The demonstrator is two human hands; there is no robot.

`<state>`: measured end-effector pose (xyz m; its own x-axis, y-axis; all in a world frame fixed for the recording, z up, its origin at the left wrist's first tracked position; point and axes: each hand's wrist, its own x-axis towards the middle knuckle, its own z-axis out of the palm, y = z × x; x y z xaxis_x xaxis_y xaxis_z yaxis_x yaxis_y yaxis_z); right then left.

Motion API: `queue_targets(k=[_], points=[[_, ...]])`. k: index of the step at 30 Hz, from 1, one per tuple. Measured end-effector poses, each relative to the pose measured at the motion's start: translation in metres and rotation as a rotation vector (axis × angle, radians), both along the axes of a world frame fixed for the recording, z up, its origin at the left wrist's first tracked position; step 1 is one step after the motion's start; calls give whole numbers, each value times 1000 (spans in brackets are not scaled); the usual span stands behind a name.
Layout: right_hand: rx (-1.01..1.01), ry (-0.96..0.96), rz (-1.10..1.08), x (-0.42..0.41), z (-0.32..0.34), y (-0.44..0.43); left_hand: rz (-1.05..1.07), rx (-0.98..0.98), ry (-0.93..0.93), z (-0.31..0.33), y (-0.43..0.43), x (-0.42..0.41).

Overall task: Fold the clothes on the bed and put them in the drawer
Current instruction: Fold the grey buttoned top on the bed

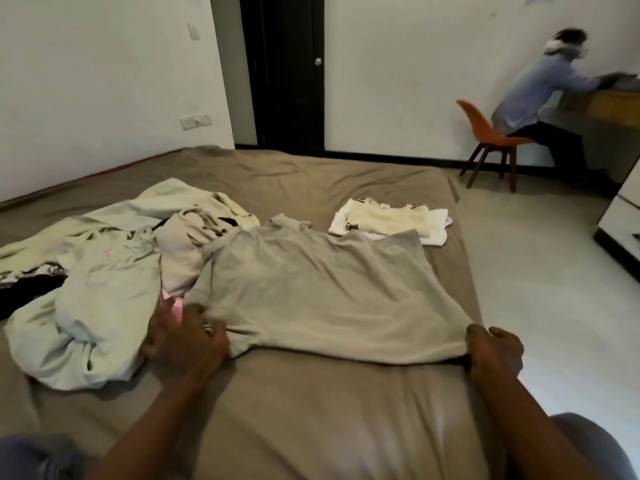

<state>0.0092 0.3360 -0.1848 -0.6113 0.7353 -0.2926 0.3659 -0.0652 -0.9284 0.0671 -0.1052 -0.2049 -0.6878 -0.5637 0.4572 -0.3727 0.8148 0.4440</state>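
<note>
On the near half of the wide bed with a brown sheet (311, 427), a grey-beige cotton T-shirt (322, 292) is lying spread flat, neck pointing away from the person. The left hand (183, 344) is gripping the shirt's lower left corner, its fingers curling round the hem, though blurred. The right hand (493, 348) is pinching the lower right corner, fingers clenching the cloth. Just beyond the shirt, a small folded stack of cream and white garments (391, 220) is resting on the bed, so some folding is looking done. To the left, a loose heap of pale green, beige and black clothes (104, 282) is lying unfolded, touching the shirt's side. A white cabinet (620, 220) is standing at the right edge; whether it is holding the drawer cannot be told. By my judgement the task is sitting in its early part: one shirt is being laid out, the heap is waiting, and nothing is looking stowed.
</note>
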Motion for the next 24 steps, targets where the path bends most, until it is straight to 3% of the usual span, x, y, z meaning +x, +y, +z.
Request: queue_targets(k=[3, 6, 11, 16, 20, 24], points=[[107, -76, 193, 4, -1, -1, -390, -394, -36, -8, 25, 4], [197, -78, 286, 8, 3, 2, -651, -550, -278, -7, 39, -2], [355, -86, 210, 11, -2, 8, -623, -465, -592, 12, 34, -21], [632, -43, 352, -37, 7, 11, -674, -297, -513, 37, 50, -59], [590, 15, 514, -137, 22, 6, -770, -57, -354, 40, 85, -152], [660, 44, 525, -245, 20, -8, -716, 25, -196, 24, 107, -270]])
